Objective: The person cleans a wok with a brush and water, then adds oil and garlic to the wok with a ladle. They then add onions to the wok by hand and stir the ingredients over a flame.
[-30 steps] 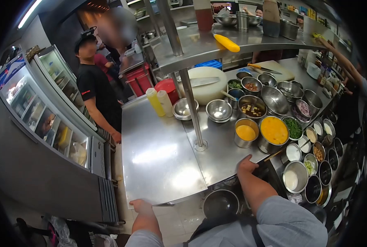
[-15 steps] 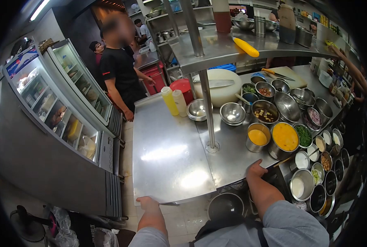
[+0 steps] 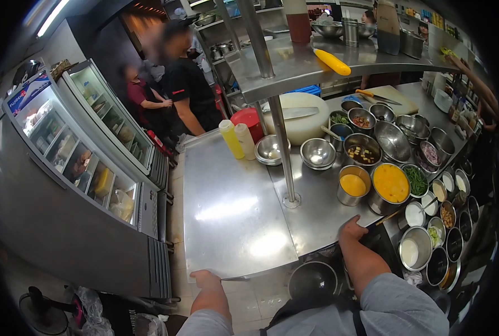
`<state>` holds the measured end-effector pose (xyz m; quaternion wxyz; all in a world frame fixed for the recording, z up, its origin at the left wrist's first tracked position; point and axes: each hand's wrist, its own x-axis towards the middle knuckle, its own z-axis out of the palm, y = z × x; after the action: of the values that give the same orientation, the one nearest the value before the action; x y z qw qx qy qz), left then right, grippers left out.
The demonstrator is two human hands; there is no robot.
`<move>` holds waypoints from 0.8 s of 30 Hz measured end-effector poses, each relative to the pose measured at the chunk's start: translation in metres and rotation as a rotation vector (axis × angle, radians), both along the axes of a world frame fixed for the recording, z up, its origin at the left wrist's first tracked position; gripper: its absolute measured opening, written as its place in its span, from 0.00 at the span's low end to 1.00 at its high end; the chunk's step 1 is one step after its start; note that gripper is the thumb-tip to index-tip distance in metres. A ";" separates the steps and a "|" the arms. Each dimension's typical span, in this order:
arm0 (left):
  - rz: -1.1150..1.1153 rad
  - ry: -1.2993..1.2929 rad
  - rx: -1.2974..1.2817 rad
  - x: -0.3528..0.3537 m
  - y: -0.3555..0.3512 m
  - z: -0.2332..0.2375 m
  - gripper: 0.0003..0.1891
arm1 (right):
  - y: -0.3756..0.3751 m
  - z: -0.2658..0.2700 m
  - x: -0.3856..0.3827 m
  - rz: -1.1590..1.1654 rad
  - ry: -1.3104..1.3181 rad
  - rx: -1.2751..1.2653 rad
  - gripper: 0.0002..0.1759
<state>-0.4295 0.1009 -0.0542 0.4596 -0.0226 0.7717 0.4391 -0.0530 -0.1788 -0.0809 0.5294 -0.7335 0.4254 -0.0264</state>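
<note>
My left hand (image 3: 205, 278) rests at the front left corner of the stainless steel table (image 3: 227, 224), its fingers partly seen over the edge. Further right, my right hand (image 3: 351, 228) lies on the table's front edge with thumb and fingers apart. Neither hand holds an object. Closest to my right hand stand a steel container of orange liquid (image 3: 353, 186) and a larger pot of yellow-orange liquid (image 3: 390, 183). A wooden stick or handle (image 3: 388, 217) lies just to its right.
Steel bowls (image 3: 318, 152), squeeze bottles (image 3: 231, 139) and a round white board with a knife (image 3: 300, 113) occupy the back. Several ingredient tubs (image 3: 414, 214) stand right. A steel post (image 3: 282, 151) supports the shelf. Glass-door fridges (image 3: 81, 151) line the left; a person in black (image 3: 190, 89) stands beyond.
The person in black has moved right and turned, and someone in dark red now shows behind. My hands keep their places on the table edge; the view has shifted slightly.
</note>
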 end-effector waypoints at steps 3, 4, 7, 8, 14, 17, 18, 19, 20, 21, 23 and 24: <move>0.002 0.001 -0.002 -0.003 0.001 -0.004 0.38 | 0.000 0.000 -0.001 0.007 -0.003 -0.007 0.39; 0.015 -0.004 -0.007 -0.004 0.003 -0.006 0.38 | 0.000 -0.004 0.000 0.002 -0.006 -0.010 0.39; -0.009 -0.019 0.018 -0.007 0.005 -0.012 0.38 | 0.000 -0.009 0.002 -0.003 -0.018 -0.022 0.38; -0.009 -0.020 0.016 -0.005 0.005 -0.012 0.38 | 0.000 -0.009 0.002 -0.004 -0.021 -0.026 0.38; 0.017 0.012 -0.046 0.000 0.005 -0.004 0.37 | 0.000 -0.002 0.000 0.010 -0.010 -0.034 0.38; 0.128 0.010 -0.102 -0.003 0.011 -0.004 0.36 | 0.002 0.002 -0.001 -0.015 -0.016 -0.027 0.38; 0.135 0.015 -0.119 -0.007 0.013 -0.008 0.35 | 0.002 0.002 -0.002 -0.028 -0.016 -0.025 0.37; 0.134 0.022 -0.135 -0.010 0.014 -0.014 0.35 | 0.003 0.001 -0.001 -0.017 -0.007 -0.031 0.37; 0.128 0.029 -0.149 -0.011 0.017 -0.020 0.34 | 0.002 0.001 -0.001 -0.026 -0.003 -0.018 0.37; 0.121 0.038 -0.157 -0.011 0.020 -0.026 0.34 | 0.001 0.005 -0.002 -0.035 0.002 -0.005 0.38; 0.089 0.054 -0.149 -0.014 0.027 -0.041 0.33 | 0.001 0.013 -0.005 -0.030 0.008 -0.004 0.37; -0.422 0.378 -0.322 -0.019 0.031 -0.057 0.31 | 0.000 0.013 -0.005 -0.031 0.011 -0.004 0.37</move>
<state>-0.4481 0.1321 -0.1109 0.3796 0.1475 0.8905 0.2030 -0.0575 -0.1785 -0.0680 0.5254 -0.7279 0.4395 -0.0314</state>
